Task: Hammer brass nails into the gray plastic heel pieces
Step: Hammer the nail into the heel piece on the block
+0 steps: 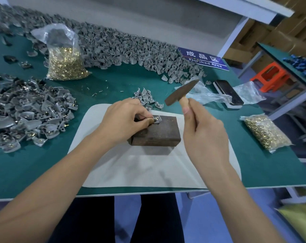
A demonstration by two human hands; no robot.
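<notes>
Lying flat on the green tabletop (113, 81) beside the gray pieces: a blue sign (204, 59) showing white Chinese characters "成品区" and, underneath, "Finished Area", partly blurred in the middle.

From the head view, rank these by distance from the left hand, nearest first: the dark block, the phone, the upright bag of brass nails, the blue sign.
Measured from the left hand:
1. Dark block: right beside the hand, under its fingertips.
2. Upright bag of brass nails: back and to the left.
3. Phone: off to the right.
4. Blue sign: far back right, by the gray pile.
</notes>
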